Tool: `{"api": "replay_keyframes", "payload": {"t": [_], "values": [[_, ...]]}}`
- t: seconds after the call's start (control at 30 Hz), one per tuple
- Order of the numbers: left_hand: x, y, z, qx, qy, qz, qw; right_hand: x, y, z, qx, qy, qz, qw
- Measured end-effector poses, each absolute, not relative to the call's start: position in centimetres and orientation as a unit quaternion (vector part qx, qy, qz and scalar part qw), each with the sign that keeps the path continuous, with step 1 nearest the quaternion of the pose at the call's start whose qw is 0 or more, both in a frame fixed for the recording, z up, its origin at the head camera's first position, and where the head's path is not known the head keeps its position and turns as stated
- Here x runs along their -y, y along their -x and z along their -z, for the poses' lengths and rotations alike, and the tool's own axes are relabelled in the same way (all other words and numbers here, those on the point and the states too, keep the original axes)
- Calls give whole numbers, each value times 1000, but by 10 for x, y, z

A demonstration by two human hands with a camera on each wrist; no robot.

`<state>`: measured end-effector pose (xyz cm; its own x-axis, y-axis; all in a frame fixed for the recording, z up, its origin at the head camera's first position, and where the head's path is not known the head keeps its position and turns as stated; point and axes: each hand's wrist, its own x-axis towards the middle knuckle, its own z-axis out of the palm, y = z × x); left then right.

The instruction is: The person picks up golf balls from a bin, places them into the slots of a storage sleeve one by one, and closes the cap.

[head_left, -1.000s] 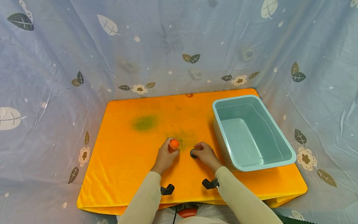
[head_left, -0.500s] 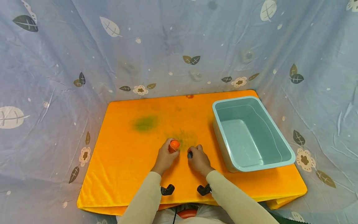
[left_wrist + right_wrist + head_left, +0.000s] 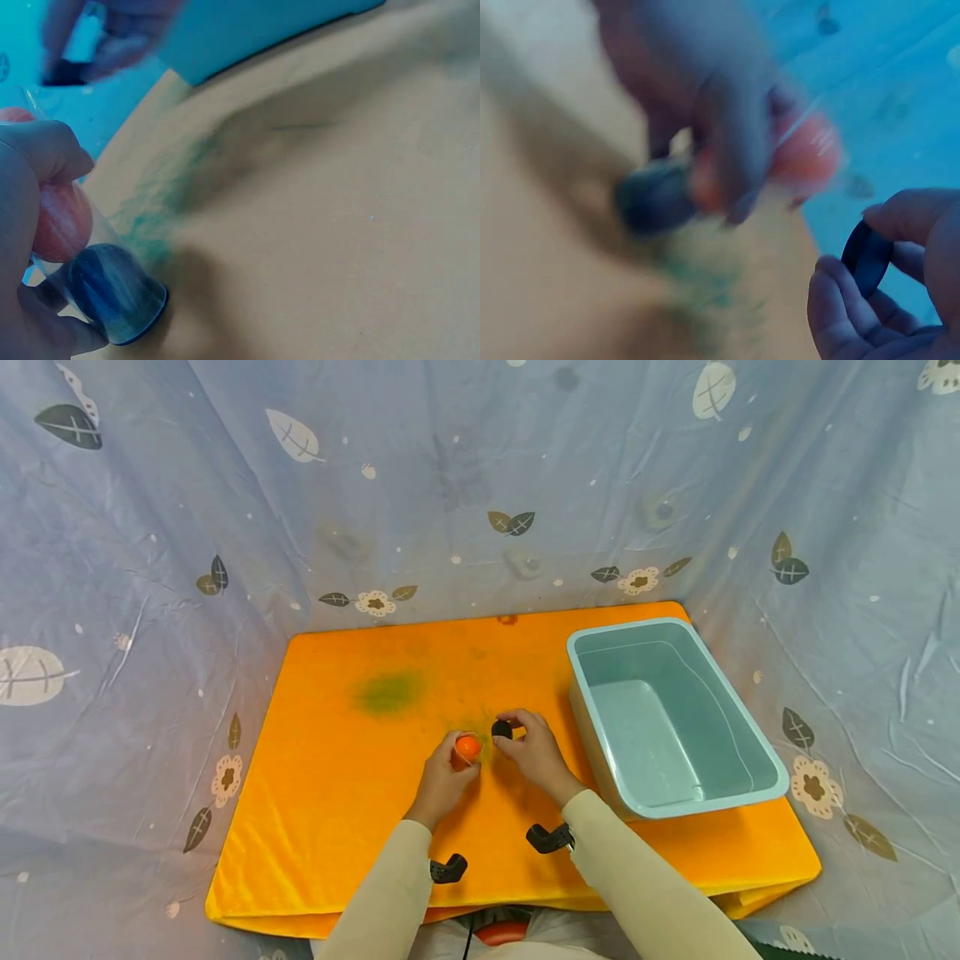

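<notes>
My left hand (image 3: pixel 441 787) grips a clear tube (image 3: pixel 144 326) of balls, its fingers and thumb curled round the wall. An orange ball (image 3: pixel 468 746) shows at the tube's uncovered mouth in the head view. The left wrist view shows another reddish ball (image 3: pixel 63 222) in the middle and a dark blue ball (image 3: pixel 111 289) at the bottom end. Just right of the tube, my right hand (image 3: pixel 543 760) pinches a round black cap (image 3: pixel 502 730) between thumb and fingers. The cap (image 3: pixel 868 259) is held on edge in the right wrist view, apart from the tube.
A large pale blue-green bin (image 3: pixel 600 710) stands on the right of the table, close to the right forearm. An orange cloth (image 3: pixel 337 793) with green smudges covers the table. Patterned curtains (image 3: pixel 450 468) enclose the back and sides.
My right hand has turned the cap over in its fingers and moved it left and forward, up beside the tube's mouth. The left hand and tube have stayed almost still.
</notes>
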<state>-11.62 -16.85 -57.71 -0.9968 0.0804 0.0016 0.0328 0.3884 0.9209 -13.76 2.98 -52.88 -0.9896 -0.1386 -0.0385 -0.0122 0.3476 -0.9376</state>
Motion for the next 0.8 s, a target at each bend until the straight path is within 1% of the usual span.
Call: {"api": "replay_keyframes", "payload": {"t": [0.1,0.2,0.4,0.63,0.8], "values": [[169,116,577,-832,-35,-554,23,-23,138,509,-786,78,610,63],[170,116,576,-833,-38,-552,21,-16,139,499,-787,120,601,75],[171,116,578,-840,-45,-541,20,-7,138,501,-831,174,520,93],[172,116,577,-841,-45,-539,27,-3,136,495,-887,230,396,61],[176,116,578,-836,-44,-545,37,0,140,485,-900,269,334,70]]}}
